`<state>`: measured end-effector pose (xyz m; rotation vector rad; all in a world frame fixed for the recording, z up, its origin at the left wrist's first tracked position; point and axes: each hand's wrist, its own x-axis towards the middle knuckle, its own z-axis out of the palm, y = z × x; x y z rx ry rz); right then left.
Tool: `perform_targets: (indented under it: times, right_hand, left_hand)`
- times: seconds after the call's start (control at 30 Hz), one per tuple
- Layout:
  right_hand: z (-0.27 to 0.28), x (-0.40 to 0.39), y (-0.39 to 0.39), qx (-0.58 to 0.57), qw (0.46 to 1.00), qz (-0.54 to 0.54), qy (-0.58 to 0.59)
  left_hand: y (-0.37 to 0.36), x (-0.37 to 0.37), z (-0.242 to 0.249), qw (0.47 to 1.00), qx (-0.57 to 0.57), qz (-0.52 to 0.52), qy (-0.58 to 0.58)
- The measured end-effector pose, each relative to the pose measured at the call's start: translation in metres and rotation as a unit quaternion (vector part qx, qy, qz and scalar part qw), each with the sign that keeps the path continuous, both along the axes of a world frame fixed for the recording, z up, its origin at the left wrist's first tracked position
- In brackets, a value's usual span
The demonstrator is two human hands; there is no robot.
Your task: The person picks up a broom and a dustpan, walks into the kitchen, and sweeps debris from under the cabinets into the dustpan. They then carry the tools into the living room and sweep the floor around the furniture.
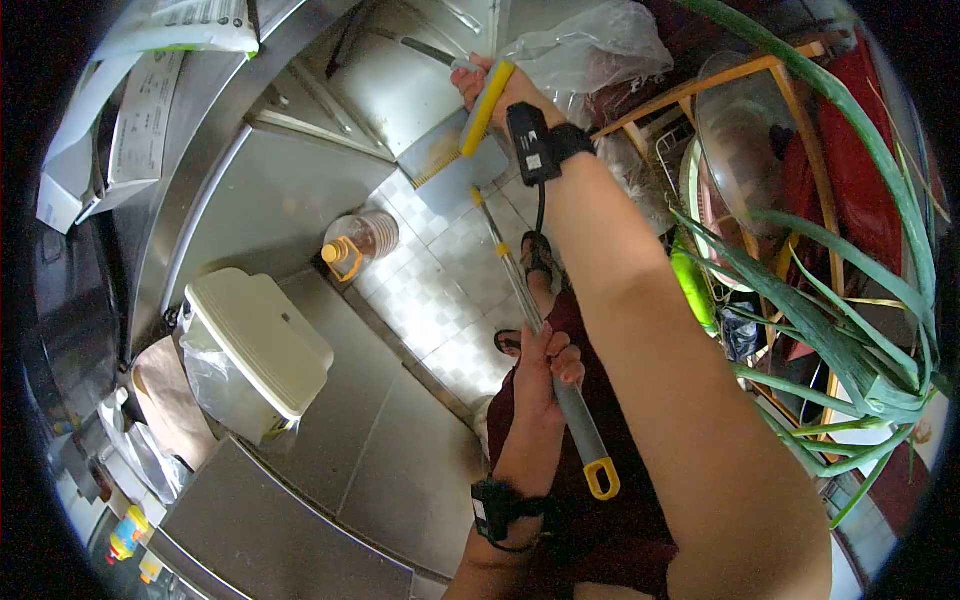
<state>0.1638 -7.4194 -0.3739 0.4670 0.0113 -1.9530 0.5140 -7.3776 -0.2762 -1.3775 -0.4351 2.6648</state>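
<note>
My left hand (550, 360) is wrapped round the long grey-and-silver handle (518, 280) of a dustpan, whose yellow loop end points back toward me. At its far end the grey pan (455, 172), with a yellow toothed strip, rests over the tiled floor. Above the pan my right hand (490, 88) is closed on a grey-and-yellow tool that looks like a broom. A yellow strip (488, 108) of it shows beside my fingers, and a grey rod (428, 51) sticks out on the far side. My fingers hide part of the grip.
A plastic jug with an orange cap (368, 245) stands on the floor by the cabinets. A white-lidded bin (260, 340) sits on the left. To the right are a wooden rack (805, 130), long green onions (850, 350) and a clear plastic bag (600, 45).
</note>
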Motion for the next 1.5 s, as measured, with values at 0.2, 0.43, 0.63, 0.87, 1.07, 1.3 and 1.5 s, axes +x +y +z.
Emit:
perform_targets:
  times: [0.2,0.43,0.63,0.87,1.07,1.3,1.5]
  right_hand:
    - [0.005,0.088,-0.009,0.039,0.993,-0.077,-0.084]
    - [0.005,0.073,-0.034,-0.067,0.995,-0.08,-0.002]
    - [-0.014,0.045,-0.055,0.079,0.99,-0.1,0.061]
    - [-0.013,0.148,0.056,0.09,0.988,-0.115,-0.047]
    - [0.111,0.178,0.113,-0.007,0.986,-0.074,-0.152]
    - [0.157,0.113,0.057,0.522,0.704,0.105,0.469]
    - [0.116,0.04,-0.014,0.573,0.196,0.235,0.76]
  left_hand:
    - [-0.007,0.006,-0.003,0.999,-0.002,0.016,0.044]
    - [-0.01,0.009,-0.001,1.0,-0.024,-0.001,-0.018]
    - [-0.009,-0.006,0.017,0.99,-0.099,-0.082,-0.063]
    - [-0.015,0.014,-0.011,1.0,-0.008,0.001,-0.023]
    - [-0.02,0.016,-0.001,0.997,-0.036,-0.025,0.063]
    - [-0.019,0.011,-0.006,0.998,0.041,0.01,0.037]
    - [-0.017,0.005,-0.001,0.999,0.046,0.019,0.012]
